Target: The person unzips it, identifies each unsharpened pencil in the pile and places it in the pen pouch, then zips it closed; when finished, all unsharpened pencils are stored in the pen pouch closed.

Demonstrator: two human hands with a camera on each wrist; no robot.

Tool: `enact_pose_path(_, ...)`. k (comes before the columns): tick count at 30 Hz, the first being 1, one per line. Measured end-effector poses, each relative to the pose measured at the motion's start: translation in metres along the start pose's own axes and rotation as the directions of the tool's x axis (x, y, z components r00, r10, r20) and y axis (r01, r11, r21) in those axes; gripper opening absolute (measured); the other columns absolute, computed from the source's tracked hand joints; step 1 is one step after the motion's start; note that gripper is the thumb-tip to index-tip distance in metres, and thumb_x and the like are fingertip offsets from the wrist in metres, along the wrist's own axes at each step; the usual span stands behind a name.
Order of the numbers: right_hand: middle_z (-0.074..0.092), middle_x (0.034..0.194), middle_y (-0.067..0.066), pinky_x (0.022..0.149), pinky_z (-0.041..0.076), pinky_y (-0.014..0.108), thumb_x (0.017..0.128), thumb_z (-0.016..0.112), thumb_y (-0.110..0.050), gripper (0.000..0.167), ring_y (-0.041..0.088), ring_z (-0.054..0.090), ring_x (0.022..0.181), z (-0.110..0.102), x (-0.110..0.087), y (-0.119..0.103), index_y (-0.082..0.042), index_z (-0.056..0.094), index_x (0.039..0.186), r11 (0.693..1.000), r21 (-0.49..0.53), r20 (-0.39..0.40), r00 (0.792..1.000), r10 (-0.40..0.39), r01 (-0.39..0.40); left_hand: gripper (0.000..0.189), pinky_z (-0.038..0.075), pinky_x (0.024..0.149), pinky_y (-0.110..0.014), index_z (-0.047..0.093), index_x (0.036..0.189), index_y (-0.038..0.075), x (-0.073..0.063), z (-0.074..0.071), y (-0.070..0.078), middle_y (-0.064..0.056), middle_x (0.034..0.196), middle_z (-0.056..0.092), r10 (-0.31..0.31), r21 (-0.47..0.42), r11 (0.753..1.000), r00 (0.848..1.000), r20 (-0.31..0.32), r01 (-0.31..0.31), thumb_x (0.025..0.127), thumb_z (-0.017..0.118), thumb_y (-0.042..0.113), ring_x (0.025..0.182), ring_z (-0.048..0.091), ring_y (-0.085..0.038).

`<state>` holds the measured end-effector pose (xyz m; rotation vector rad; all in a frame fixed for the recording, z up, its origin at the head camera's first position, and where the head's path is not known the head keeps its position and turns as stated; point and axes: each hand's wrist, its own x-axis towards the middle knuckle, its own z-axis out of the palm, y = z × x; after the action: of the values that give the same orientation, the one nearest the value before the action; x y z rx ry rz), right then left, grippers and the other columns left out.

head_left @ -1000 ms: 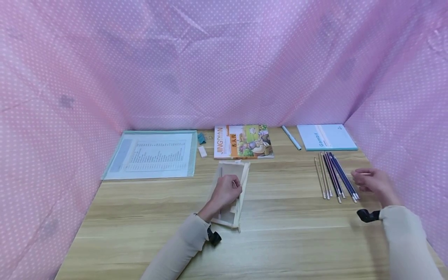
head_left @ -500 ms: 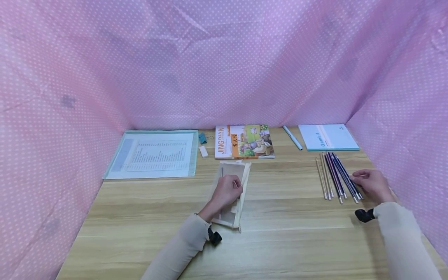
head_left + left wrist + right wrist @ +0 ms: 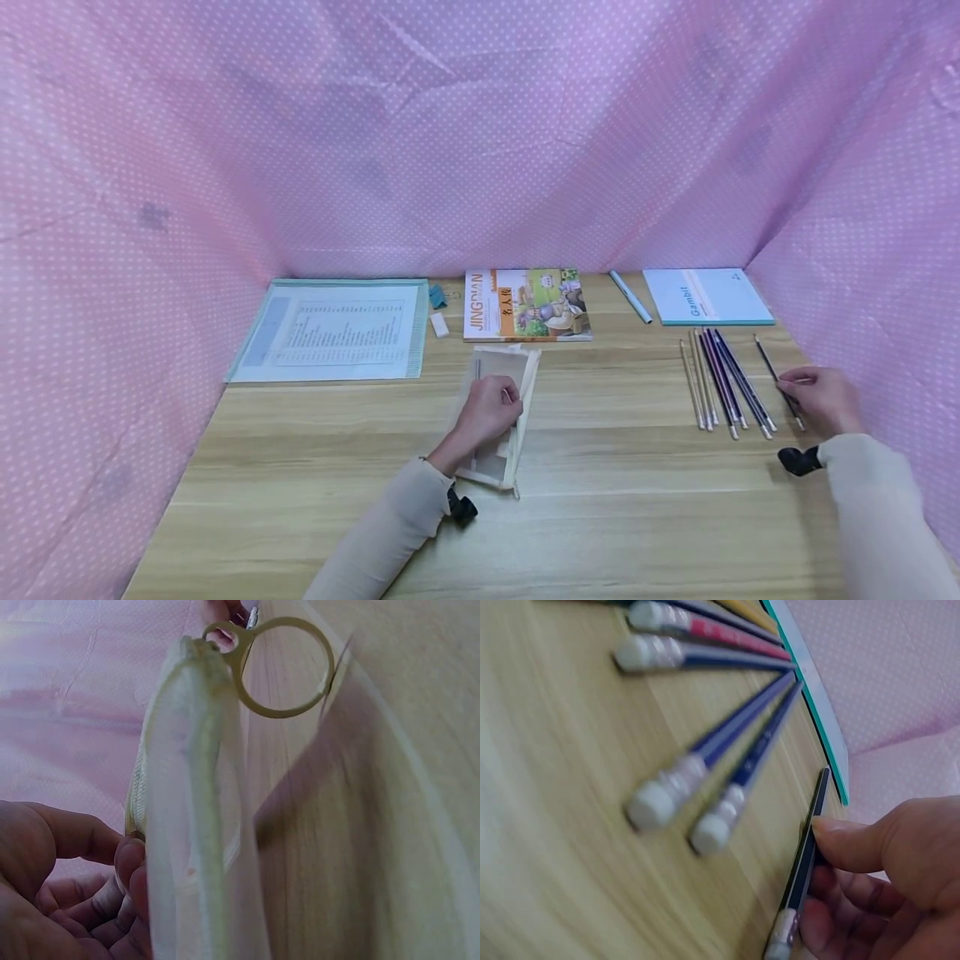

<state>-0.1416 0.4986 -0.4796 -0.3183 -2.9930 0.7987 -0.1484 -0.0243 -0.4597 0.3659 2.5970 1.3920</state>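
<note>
My left hand point(image 3: 487, 412) pinches the zipped edge of a pale mesh pencil pouch point(image 3: 501, 362) lying in the middle of the table. Up close in the left wrist view, thumb and finger grip that edge, and a ring point(image 3: 281, 713) hangs at the pouch's end. A thin grey strip shows along the pouch's left side. Over at the right, my right hand point(image 3: 825, 400) pinches a dark pencil point(image 3: 804, 862) with a white eraser between thumb and fingers. Left of this pencil, several loose pencils point(image 3: 738, 379) lie fanned out, their erasers towards me.
Along the back lie a document folder point(image 3: 330, 333), a blue binder clip point(image 3: 437, 296), a white eraser point(image 3: 439, 325), a picture-covered book point(image 3: 528, 304), a light blue pen point(image 3: 630, 297) and a notebook point(image 3: 708, 296). Pink dotted cloth point(image 3: 480, 142) walls the table point(image 3: 615, 517).
My right hand has reached the pencils, taken hold of a dark one and drawn it right, apart from the others. My left hand stays on the pouch.
</note>
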Motion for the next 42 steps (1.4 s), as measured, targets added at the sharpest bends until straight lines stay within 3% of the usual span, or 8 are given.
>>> enact_pose_path(4,0.07,0.069,-0.004,0.055,0.038,0.017,0.094,0.061,-0.016,0.033,-0.01,0.045,0.06,-0.005,0.0,0.007,0.014,0.067,0.105,1.0,-0.025,-0.011,1.0,0.004,-0.004,0.011,0.034,0.041,-0.016,0.064,0.075,0.004,0.0,0.0,0.001,0.0,0.055,0.058,-0.006,0.005,1.0,1.0,0.01,0.005,0.085,0.063,0.001,0.045,0.05,-0.005)
enact_pose_path(11,0.074,0.083,0.021,0.057,0.035,0.018,0.094,0.061,-0.016,0.032,-0.013,0.041,0.062,-0.01,0.0,0.007,0.013,0.068,0.104,0.998,-0.059,-0.014,1.0,0.001,-0.002,0.01,0.034,0.04,-0.016,0.064,0.075,0.004,0.001,0.001,0.0,0.0,0.055,0.058,-0.011,0.01,1.0,1.0,0.009,0.011,0.085,0.063,0.001,0.044,0.05,-0.005)
enact_pose_path(18,0.073,0.09,0.027,0.056,0.038,0.019,0.096,0.06,-0.021,0.037,-0.008,0.045,0.063,-0.01,-0.001,0.001,0.014,0.066,0.107,0.998,-0.051,-0.026,0.999,0.025,-0.027,0.009,0.034,0.04,-0.016,0.065,0.077,0.005,0.002,0.002,-0.002,0.002,0.056,0.057,-0.022,0.02,1.0,1.0,0.011,0.022,0.085,0.063,0.002,0.045,0.049,-0.005)
enact_pose_path(23,0.068,0.103,0.032,0.057,0.04,0.019,0.098,0.06,-0.032,0.046,-0.01,0.046,0.065,-0.008,-0.005,-0.017,0.011,0.064,0.114,1.0,0.0,-0.048,0.999,0.023,-0.023,0.01,0.032,0.041,-0.016,0.065,0.075,0.004,0.001,0.002,-0.001,0.002,0.055,0.055,-0.004,0.028,1.0,1.0,0.004,0.004,0.085,0.063,0.001,0.045,0.047,-0.005)
enact_pose_path(28,0.07,0.101,0.03,0.057,0.049,0.018,0.098,0.061,-0.034,0.053,-0.009,0.055,0.066,-0.004,0.004,-0.033,0.014,0.059,0.122,0.994,0.096,0.053,0.997,-0.055,0.05,0.01,0.032,0.041,-0.016,0.064,0.076,0.004,0.001,0.001,-0.001,0.0,0.056,0.056,-0.007,0.017,1.0,1.0,0.008,0.007,0.086,0.063,0.001,0.045,0.047,-0.006)
enact_pose_path(31,0.072,0.094,0.022,0.057,0.054,0.024,0.099,0.062,-0.027,0.053,-0.002,0.06,0.065,0.001,0.009,-0.035,0.019,0.054,0.124,0.988,0.146,0.151,0.986,-0.067,0.044,0.01,0.033,0.041,-0.017,0.064,0.076,0.004,0.001,0.002,-0.001,-0.001,0.056,0.058,-0.015,0.014,1.0,1.0,0.01,0.015,0.086,0.063,0.002,0.046,0.048,-0.006)
enact_pose_path(34,0.073,0.088,0.016,0.056,0.055,0.026,0.098,0.063,-0.02,0.051,0.001,0.06,0.063,0.005,0.011,-0.033,0.023,0.051,0.124,0.987,0.16,0.197,0.979,-0.058,0.026,0.01,0.033,0.042,-0.017,0.064,0.076,0.004,0.0,0.002,-0.002,-0.002,0.057,0.061,-0.017,0.015,1.0,1.0,0.012,0.016,0.086,0.064,0.002,0.046,0.05,-0.006)
enact_pose_path(42,0.069,0.091,0.03,0.055,0.046,0.02,0.095,0.061,-0.01,0.033,-0.006,0.051,0.062,0.009,0.014,-0.027,0.018,0.06,0.112,0.995,0.049,0.068,0.993,-0.094,0.091,0.01,0.033,0.041,-0.016,0.065,0.076,0.004,0.0,0.002,-0.001,0.0,0.056,0.058,-0.014,0.021,1.0,1.0,0.008,0.014,0.086,0.064,0.002,0.045,0.049,-0.006)
